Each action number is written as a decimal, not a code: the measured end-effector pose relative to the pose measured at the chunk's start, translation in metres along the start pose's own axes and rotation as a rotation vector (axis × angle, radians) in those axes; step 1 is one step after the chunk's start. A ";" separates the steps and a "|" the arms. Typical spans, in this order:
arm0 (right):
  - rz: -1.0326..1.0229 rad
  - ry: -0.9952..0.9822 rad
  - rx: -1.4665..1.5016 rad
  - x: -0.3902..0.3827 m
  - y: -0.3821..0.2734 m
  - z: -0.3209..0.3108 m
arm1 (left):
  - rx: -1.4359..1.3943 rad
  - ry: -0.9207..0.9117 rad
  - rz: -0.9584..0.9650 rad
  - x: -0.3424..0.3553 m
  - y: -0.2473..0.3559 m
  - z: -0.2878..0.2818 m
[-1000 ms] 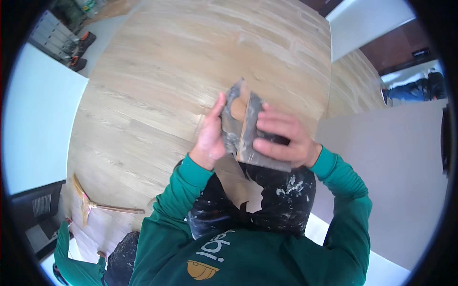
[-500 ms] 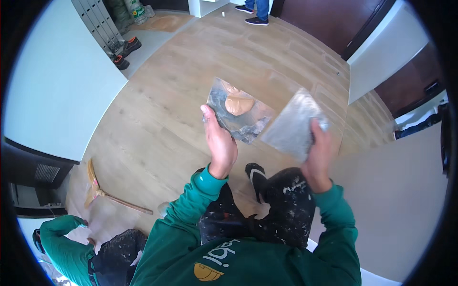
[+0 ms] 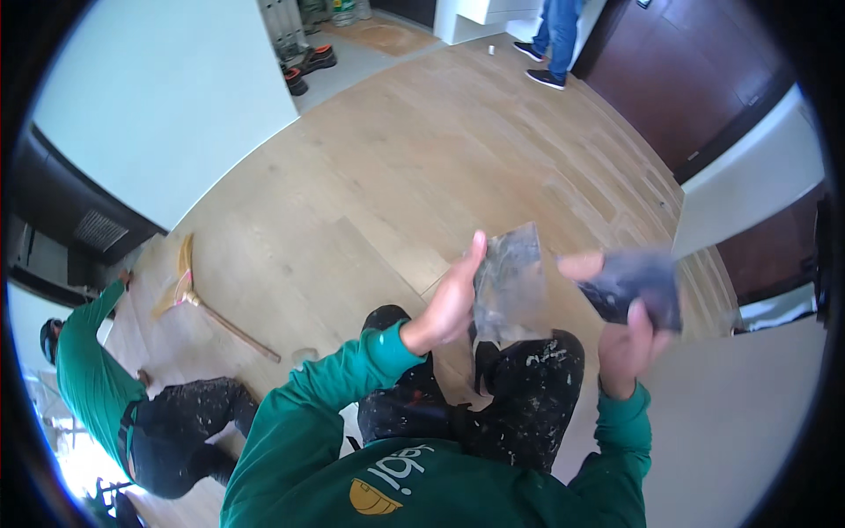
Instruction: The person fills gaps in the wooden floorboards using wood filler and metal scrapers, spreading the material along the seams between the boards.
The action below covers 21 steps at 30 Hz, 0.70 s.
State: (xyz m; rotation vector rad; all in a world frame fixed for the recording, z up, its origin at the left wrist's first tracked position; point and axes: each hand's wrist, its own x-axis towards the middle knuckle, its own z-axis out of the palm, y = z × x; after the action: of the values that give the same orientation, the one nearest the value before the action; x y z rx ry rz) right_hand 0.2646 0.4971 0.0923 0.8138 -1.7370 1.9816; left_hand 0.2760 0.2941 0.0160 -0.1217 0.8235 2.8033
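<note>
My left hand (image 3: 446,304) grips a thin, square metal putty scraper (image 3: 509,286) by its left edge, thumb pointing up. The face of this scraper is smeared and greyish. To the right, my right hand (image 3: 627,352) is closed on a second putty scraper (image 3: 641,280), dark and blurred by motion. A lump of tan putty (image 3: 581,266) sits at the left edge of that second scraper. A small gap separates the two scrapers, both held above my paint-spotted knees. The right hand's fingers behind its scraper are partly hidden.
A straw broom (image 3: 224,327) lies on the wood floor at left. Beyond it a co-worker in green (image 3: 88,361) is down low. Another person's jeans and dark shoes (image 3: 547,79) stand near the brown door (image 3: 691,84). A grey panel (image 3: 739,414) rises close on my right.
Both scrapers have shifted right and nearer my body. The putty lump has passed from the left scraper to the right one. The view has turned, so the surroundings sit differently.
</note>
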 end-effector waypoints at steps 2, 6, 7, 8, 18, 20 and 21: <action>-0.372 -0.372 -0.215 -0.004 -0.003 -0.010 | -0.193 -0.096 -0.246 0.000 0.010 0.001; -0.768 -0.859 -0.412 -0.004 -0.003 0.000 | -0.290 -0.103 -0.347 -0.009 -0.002 0.003; -0.802 -0.884 -0.427 -0.005 0.003 0.005 | -0.289 -0.094 -0.329 -0.012 -0.004 0.006; -0.766 -0.859 -0.462 -0.007 0.013 0.000 | -0.243 -0.101 -0.273 -0.015 -0.004 0.006; -0.018 -0.325 -0.747 0.028 0.043 -0.029 | 0.195 0.154 0.392 -0.005 0.002 -0.017; 0.475 0.208 -0.098 0.012 0.034 -0.018 | 0.573 0.095 0.713 -0.002 0.009 -0.029; 0.681 0.174 0.074 0.013 0.021 -0.011 | 0.714 0.107 0.857 0.000 0.009 -0.037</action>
State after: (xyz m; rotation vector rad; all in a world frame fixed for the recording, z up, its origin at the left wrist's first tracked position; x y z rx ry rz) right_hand 0.2400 0.5029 0.0840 0.0401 -2.0127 2.4486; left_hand 0.2743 0.2670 -0.0103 0.2620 2.2802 2.9548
